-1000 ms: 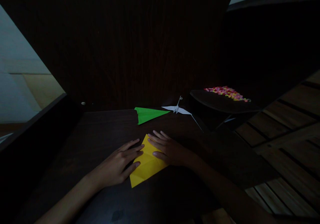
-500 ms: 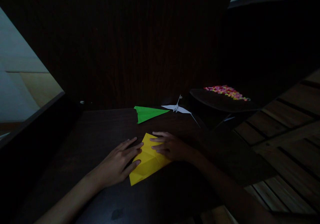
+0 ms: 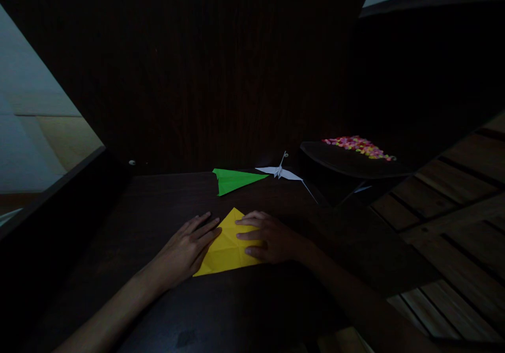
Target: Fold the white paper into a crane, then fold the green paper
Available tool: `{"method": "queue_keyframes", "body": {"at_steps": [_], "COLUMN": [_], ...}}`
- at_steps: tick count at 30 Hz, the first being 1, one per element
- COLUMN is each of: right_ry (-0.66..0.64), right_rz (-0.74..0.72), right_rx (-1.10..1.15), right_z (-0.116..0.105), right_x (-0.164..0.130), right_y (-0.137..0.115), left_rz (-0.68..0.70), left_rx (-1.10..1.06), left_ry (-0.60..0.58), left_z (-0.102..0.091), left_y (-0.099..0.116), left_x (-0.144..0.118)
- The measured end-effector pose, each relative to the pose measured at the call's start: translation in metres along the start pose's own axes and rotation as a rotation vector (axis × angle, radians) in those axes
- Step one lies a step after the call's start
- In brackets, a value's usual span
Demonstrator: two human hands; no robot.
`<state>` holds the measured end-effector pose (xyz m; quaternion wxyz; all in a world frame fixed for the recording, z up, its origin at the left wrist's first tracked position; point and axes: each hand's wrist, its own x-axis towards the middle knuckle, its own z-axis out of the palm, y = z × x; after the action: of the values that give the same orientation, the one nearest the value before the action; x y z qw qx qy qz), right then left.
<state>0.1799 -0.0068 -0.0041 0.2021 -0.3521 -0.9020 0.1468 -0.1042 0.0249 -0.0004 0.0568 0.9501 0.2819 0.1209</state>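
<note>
A yellow sheet of paper (image 3: 225,249), folded to a triangle with crease lines across it, lies on the dark wooden desk (image 3: 165,316). Its peak points away from me. My left hand (image 3: 188,248) rests flat along the left slanted edge, fingers stretched out. On the right part of the paper lies my right hand (image 3: 268,237), fingers spread and covering that corner. Beyond the hands are a green paper plane (image 3: 236,181) and a white paper crane (image 3: 278,173), the plane's tip close to the crane's wing.
A dark rounded shelf (image 3: 335,161) at the right bears a heap of small pink, red and yellow pieces (image 3: 359,147). A dark panel (image 3: 221,69) rises behind the desk. A raised side board (image 3: 51,195) bounds the left. Wooden slats (image 3: 469,237) lie at the lower right.
The yellow paper has turned so that its near edge lies almost level. My left hand has shifted slightly left and my right thumb now lies on the paper.
</note>
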Motion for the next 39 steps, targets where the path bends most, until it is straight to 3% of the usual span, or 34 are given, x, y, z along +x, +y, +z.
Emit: {"method": "queue_keyframes", "body": {"at_steps": [12,26,39], "right_ry": [-0.001,-0.058,-0.036], "right_rz": [-0.036,-0.026,-0.035], "right_rx": [-0.033,-0.028,-0.021], "right_z": [0.001,-0.005,-0.004], "right_x": [0.0,-0.001,-0.001], "right_y": [-0.002,-0.004,-0.003], "left_rz": [0.199,0.182,0.101], "left_rx": [-0.13,-0.157,-0.269], "left_ry": [-0.035,-0.059,0.058], "left_z": [-0.008,-0.005,0.0], "left_y": [0.015,0.012,0.013], "left_x": [0.0,-0.002,0.0]}}
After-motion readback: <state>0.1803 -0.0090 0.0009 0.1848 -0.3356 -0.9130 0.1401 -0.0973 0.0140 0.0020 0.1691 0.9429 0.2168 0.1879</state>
